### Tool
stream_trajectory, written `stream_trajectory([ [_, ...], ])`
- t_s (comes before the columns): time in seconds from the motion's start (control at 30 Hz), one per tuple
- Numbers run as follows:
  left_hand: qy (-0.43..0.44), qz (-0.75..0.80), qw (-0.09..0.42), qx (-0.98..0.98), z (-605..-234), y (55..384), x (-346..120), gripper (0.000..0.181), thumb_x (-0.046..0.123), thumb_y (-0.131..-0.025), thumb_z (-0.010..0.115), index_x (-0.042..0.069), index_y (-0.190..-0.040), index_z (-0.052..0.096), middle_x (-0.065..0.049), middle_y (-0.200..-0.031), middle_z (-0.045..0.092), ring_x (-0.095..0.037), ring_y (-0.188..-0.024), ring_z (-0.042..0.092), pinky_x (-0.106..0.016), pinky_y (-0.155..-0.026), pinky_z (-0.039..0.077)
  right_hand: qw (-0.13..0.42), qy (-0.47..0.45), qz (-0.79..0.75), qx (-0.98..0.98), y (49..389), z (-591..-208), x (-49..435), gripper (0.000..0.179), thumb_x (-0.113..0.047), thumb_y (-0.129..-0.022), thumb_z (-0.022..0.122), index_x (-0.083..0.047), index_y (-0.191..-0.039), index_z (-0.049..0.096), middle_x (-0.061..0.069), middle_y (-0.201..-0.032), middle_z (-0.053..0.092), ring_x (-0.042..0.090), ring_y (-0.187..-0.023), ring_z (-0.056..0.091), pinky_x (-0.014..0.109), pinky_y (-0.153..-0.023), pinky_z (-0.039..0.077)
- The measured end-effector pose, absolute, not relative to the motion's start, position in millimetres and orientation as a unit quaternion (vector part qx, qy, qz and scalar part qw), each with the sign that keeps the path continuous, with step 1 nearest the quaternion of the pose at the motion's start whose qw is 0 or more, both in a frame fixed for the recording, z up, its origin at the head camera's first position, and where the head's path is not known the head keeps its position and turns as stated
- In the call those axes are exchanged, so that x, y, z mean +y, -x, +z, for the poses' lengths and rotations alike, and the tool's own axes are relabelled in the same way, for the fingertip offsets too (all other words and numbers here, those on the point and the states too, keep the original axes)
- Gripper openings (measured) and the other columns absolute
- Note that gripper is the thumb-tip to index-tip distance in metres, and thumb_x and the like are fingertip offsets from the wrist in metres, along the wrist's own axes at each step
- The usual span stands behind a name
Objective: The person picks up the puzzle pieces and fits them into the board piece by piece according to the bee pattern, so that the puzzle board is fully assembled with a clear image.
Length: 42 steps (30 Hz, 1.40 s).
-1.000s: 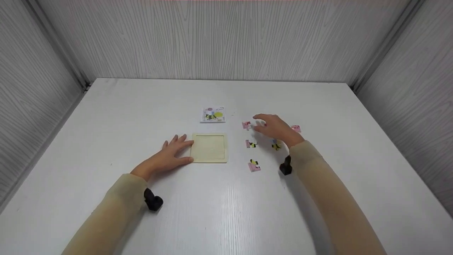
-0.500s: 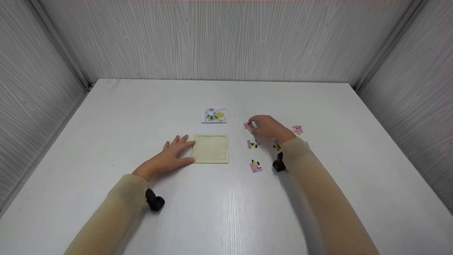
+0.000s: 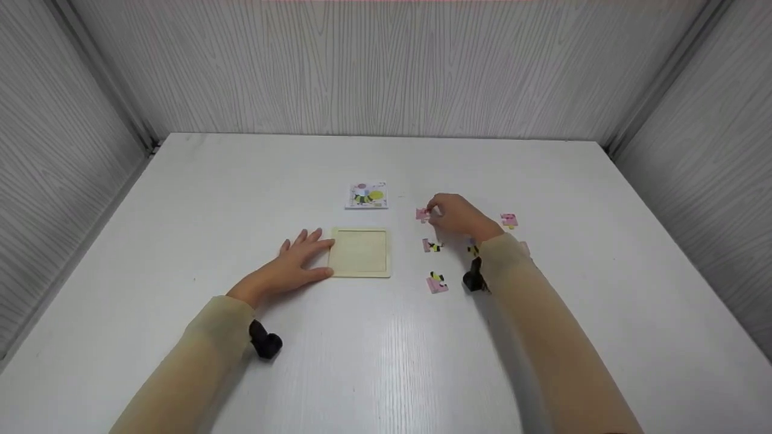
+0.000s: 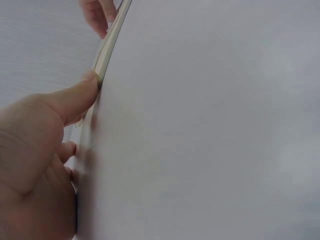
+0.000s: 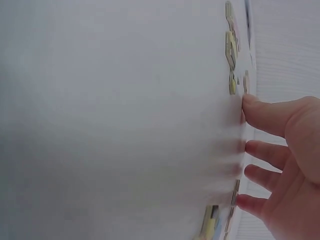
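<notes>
My left hand (image 3: 289,268) lies with fingers spread on the table, thumb and index finger touching the left edge of a shallow, pale wooden tray (image 3: 389,256). The left wrist view has the thumb against the tray's edge. My right hand (image 3: 461,217) pinches a pink puzzle piece (image 3: 421,214) at its right side between thumb and index finger, the piece low at the tabletop. The right wrist view shows the other fingers touching the table, the index finger hidden. Nearer lie a piece with a yellow-and-black pattern (image 3: 432,246) and a pink-and-yellow piece (image 3: 436,283).
Behind the tray lies a square picture card (image 3: 367,196) with a bee on it. Another pink piece (image 3: 509,220) lies right of my right hand. Further pieces are partly hidden under the right forearm (image 3: 537,301). Grey wood-grain panels (image 3: 386,66) enclose the white table.
My right hand has moved slightly left and down onto the pink puzzle piece, and its thumb and index finger have closed in. The left hand stays at the tray's edge.
</notes>
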<state>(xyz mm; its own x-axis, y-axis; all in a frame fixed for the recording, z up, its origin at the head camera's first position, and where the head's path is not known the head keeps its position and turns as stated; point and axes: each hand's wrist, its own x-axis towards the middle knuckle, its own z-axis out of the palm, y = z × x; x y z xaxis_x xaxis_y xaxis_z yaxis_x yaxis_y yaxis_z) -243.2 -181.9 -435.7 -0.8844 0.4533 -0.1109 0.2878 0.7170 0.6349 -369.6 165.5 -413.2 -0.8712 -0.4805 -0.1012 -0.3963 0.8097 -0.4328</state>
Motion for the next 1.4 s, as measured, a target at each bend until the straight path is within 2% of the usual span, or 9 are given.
stream_trajectory([
  [0.13, -0.203, 0.312, 0.128, 0.919, -437, 244, -181, 0.066, 0.043, -0.092, 0.054, 0.015, -0.146, 0.031, -0.011, -0.155, 0.007, -0.029, -0.14, -0.008, -0.05, -0.108, -0.011, 0.106, 0.221, -0.208, 0.947, 369, -412, 165, 0.026, -0.013, -0.092, 0.055, -0.001, -0.116, 0.058, 0.015, -0.118, 0.055, 0.027, -0.105, 0.049, 0.044, -0.095, 0.037],
  [0.27, -0.204, 0.306, 0.126, 0.921, -438, 244, -181, 0.067, 0.043, -0.091, 0.054, 0.014, -0.146, 0.03, -0.012, -0.155, 0.007, -0.03, -0.14, -0.008, -0.051, -0.107, -0.011, 0.115, 0.21, -0.205, 0.949, 369, -413, 164, 0.026, -0.015, -0.093, 0.054, -0.002, -0.115, 0.056, 0.014, -0.117, 0.055, 0.026, -0.102, 0.047, 0.043, -0.093, 0.038],
  [0.47, -0.198, 0.31, 0.127, 0.921, -436, 243, -181, 0.068, 0.044, -0.091, 0.055, 0.016, -0.147, 0.029, -0.011, -0.155, 0.008, -0.029, -0.141, -0.007, -0.049, -0.108, -0.011, 0.131, 0.197, -0.214, 0.948, 369, -414, 163, 0.032, -0.023, -0.094, 0.053, -0.006, -0.121, 0.053, 0.012, -0.125, 0.051, 0.025, -0.113, 0.046, 0.043, -0.098, 0.036],
  [0.63, -0.206, 0.312, 0.127, 0.919, -436, 243, -182, 0.066, 0.042, -0.092, 0.055, 0.015, -0.147, 0.029, -0.013, -0.155, 0.007, -0.031, -0.14, -0.008, -0.051, -0.107, -0.011, 0.121, 0.219, -0.227, 0.941, 366, -411, 164, 0.033, -0.022, -0.093, 0.054, -0.004, -0.12, 0.053, 0.013, -0.128, 0.051, 0.027, -0.123, 0.042, 0.043, -0.102, 0.032],
  [0.83, -0.215, 0.304, 0.127, 0.919, -437, 245, -181, 0.065, 0.04, -0.093, 0.053, 0.013, -0.147, 0.03, -0.017, -0.154, 0.006, -0.034, -0.14, -0.008, -0.054, -0.106, -0.011, 0.121, 0.214, -0.229, 0.942, 360, -406, 158, 0.034, -0.026, -0.093, 0.055, -0.006, -0.121, 0.053, 0.011, -0.131, 0.049, 0.025, -0.125, 0.041, 0.042, -0.103, 0.032],
  [1.4, -0.215, 0.306, 0.123, 0.919, -438, 244, -181, 0.064, 0.04, -0.093, 0.053, 0.013, -0.146, 0.031, -0.017, -0.154, 0.006, -0.035, -0.139, -0.008, -0.054, -0.106, -0.011, 0.111, 0.249, -0.249, 0.93, 338, -394, 128, 0.033, -0.029, -0.095, 0.053, -0.012, -0.122, 0.053, 0.006, -0.138, 0.044, 0.021, -0.132, 0.034, 0.039, -0.107, 0.027],
])
